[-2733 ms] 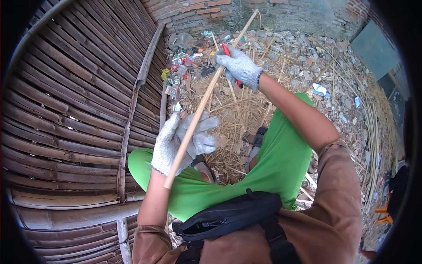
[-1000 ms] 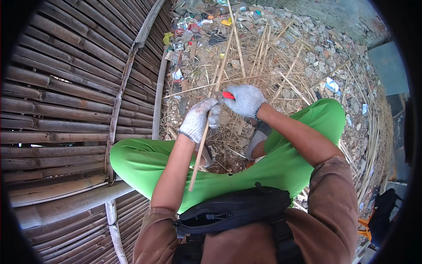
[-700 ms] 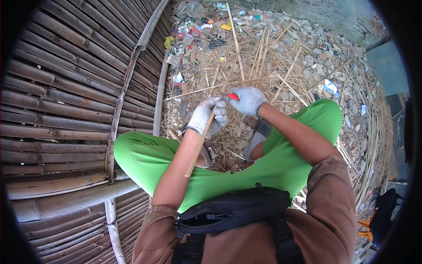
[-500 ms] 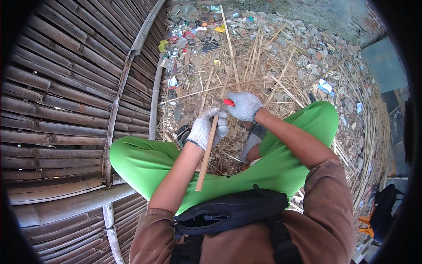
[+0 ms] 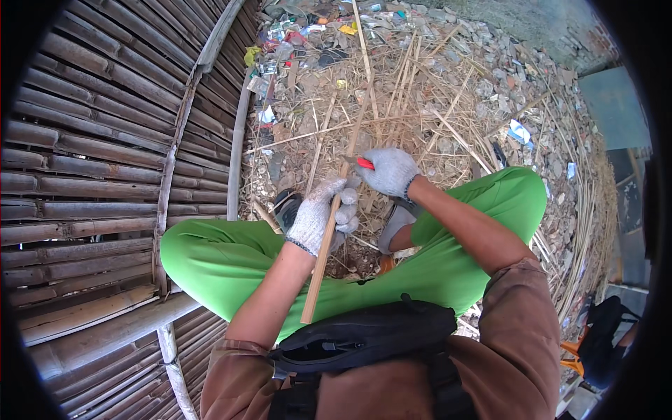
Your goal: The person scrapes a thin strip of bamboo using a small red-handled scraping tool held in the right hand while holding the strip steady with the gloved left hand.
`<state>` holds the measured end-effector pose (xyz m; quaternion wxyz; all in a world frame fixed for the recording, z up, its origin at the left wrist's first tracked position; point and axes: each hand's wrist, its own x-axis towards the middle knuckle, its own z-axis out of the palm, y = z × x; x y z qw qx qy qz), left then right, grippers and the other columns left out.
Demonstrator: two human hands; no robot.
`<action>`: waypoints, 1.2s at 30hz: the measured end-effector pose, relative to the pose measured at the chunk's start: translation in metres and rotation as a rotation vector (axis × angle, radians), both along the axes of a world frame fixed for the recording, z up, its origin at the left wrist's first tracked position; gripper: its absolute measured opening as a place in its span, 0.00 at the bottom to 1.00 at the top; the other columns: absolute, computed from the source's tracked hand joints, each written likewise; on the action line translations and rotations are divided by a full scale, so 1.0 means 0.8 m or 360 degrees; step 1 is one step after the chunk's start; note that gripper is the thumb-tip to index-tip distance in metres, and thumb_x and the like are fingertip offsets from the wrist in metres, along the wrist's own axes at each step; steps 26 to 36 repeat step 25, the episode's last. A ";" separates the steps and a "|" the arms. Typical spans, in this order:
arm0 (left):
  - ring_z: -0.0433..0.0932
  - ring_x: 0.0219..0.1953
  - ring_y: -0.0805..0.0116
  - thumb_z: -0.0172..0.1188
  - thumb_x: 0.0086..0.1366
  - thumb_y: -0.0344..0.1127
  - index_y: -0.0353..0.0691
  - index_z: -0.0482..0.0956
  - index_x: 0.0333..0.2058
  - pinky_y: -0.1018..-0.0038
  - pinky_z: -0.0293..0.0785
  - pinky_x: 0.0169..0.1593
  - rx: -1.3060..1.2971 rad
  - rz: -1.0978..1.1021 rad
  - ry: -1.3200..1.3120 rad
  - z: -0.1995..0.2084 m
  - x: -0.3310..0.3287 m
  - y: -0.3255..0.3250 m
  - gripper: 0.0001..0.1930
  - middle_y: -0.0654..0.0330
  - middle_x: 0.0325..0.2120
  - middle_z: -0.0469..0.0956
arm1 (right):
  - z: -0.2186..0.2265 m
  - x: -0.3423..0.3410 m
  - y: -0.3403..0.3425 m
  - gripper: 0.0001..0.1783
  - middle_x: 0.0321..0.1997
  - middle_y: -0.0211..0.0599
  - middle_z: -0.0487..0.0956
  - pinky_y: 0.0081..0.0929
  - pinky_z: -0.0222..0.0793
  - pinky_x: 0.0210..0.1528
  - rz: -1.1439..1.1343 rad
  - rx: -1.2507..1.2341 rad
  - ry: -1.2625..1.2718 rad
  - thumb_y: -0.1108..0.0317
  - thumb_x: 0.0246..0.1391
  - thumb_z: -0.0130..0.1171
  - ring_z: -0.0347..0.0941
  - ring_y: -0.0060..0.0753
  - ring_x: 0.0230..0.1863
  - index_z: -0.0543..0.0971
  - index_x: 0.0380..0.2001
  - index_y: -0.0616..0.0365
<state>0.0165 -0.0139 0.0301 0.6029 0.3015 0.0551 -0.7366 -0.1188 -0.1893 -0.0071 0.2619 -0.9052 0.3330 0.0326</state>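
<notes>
My left hand (image 5: pixel 318 215), in a pale knit glove, is closed around a long, flat bamboo strip (image 5: pixel 320 269). The strip slants from close to my waist up and away past both hands. My right hand (image 5: pixel 393 173), gloved the same way, grips a small knife (image 5: pixel 365 163) by its red handle. Its blade lies at the strip, just beyond my left fingers; whether it cuts in cannot be made out. My right fingertips are partly hidden by the glove's back.
Bamboo slats form a wall (image 5: pixel 98 168) on the left. Split bamboo pieces (image 5: pixel 406 77) and shavings litter the stony ground ahead, with scattered rubbish (image 5: pixel 294 42) farther off. My green-trousered knees (image 5: pixel 490 210) spread to both sides; a black waist bag (image 5: pixel 371 332) lies across my lap.
The bamboo strip has shifted toward me, its near end now lower and farther left. My left hand has moved slightly left and nearer with it; the knife stays against the strip.
</notes>
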 end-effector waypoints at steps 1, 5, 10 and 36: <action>0.69 0.16 0.73 0.54 0.78 0.40 0.37 0.78 0.49 0.73 0.66 0.22 -0.0012 -0.0008 0.0017 -0.007 0.001 0.002 0.12 0.67 0.25 0.77 | -0.001 -0.001 0.002 0.22 0.37 0.53 0.87 0.57 0.80 0.48 0.0011 -0.0001 -0.0016 0.45 0.63 0.58 0.84 0.61 0.42 0.86 0.36 0.54; 0.66 0.14 0.76 0.51 0.79 0.39 0.35 0.76 0.48 0.75 0.64 0.20 0.0031 0.0006 -0.0017 0.008 -0.009 0.005 0.12 0.68 0.22 0.72 | -0.003 -0.001 0.013 0.21 0.37 0.53 0.87 0.56 0.80 0.48 0.0046 -0.0013 -0.0100 0.47 0.62 0.59 0.85 0.60 0.41 0.86 0.34 0.53; 0.64 0.12 0.77 0.51 0.80 0.38 0.32 0.75 0.46 0.76 0.61 0.18 0.0037 0.0034 0.0069 0.009 -0.012 0.011 0.13 0.70 0.18 0.67 | -0.015 0.006 -0.002 0.21 0.39 0.54 0.87 0.54 0.81 0.48 0.0087 -0.0120 0.0085 0.49 0.63 0.56 0.85 0.60 0.43 0.88 0.36 0.54; 0.64 0.12 0.76 0.52 0.80 0.40 0.32 0.79 0.48 0.75 0.61 0.17 -0.0183 0.0106 0.0169 0.029 0.003 0.012 0.15 0.71 0.18 0.69 | -0.002 -0.033 -0.040 0.29 0.41 0.58 0.86 0.55 0.78 0.51 -0.0551 -0.0036 -0.0085 0.39 0.67 0.53 0.83 0.63 0.46 0.85 0.39 0.56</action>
